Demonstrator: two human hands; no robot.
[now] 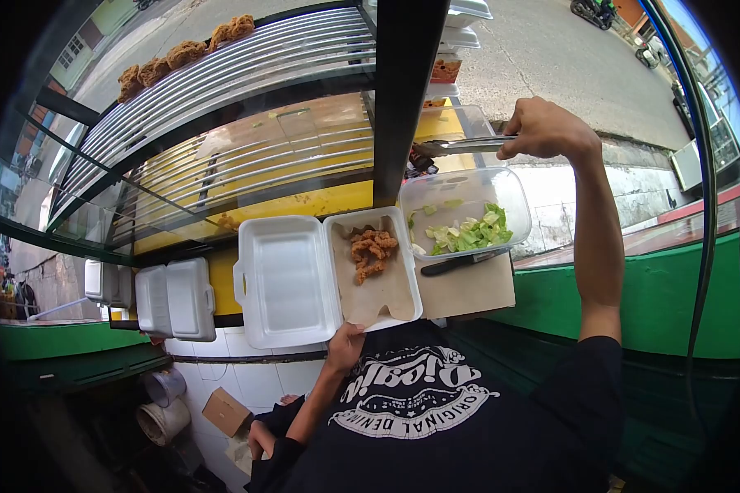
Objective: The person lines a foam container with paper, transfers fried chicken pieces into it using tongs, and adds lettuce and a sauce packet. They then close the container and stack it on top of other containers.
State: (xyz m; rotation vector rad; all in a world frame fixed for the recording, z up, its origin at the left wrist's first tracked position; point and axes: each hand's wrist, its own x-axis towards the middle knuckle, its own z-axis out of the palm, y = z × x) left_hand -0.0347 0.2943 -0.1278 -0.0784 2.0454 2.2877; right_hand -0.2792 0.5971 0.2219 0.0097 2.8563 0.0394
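Note:
My left hand [345, 347] grips the near edge of an open white foam takeaway box [284, 283], thumb over the rim. In the box's right half, pieces of crispy fried chicken [373, 253] lie on brown paper [390, 297]. My right hand [548, 129] is raised at the upper right, closed around the handle end of metal tongs [473, 145]. The tong tips reach left to dark and red packets [420, 166] beside the black post. Below the tongs, a clear plastic tub [514, 191] holds chopped lettuce [473, 232].
A knife with a black handle [452, 264] lies on a brown board [477, 289]. Closed foam boxes [191, 297] stand at left. Fried chicken pieces [186, 54] sit on the display case's rack [247, 62]. A black post [404, 90] rises near the tongs. Another person's hand [261, 440] shows below.

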